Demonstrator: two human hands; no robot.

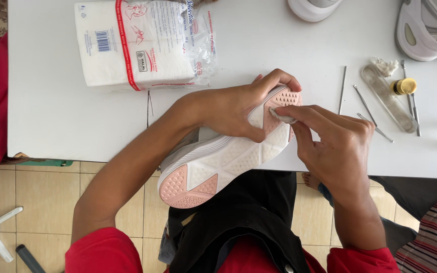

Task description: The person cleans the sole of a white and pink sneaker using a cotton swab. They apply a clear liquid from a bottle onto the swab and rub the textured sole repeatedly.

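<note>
On the white table, top left, lies a plastic pack of cotton pads. At the near edge, a sneaker rests sole-up; left hand grasps its toe end. Right hand pinches a small cotton wad against the pink sole.

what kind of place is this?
Probably a small shoe-cleaning or repair workstation. The left hand steadies a white-and-pink-soled sneaker while the right hand presses a small white wad to it; thin metal picks, a cotton pack and another white shoe sit on the white table.
</note>
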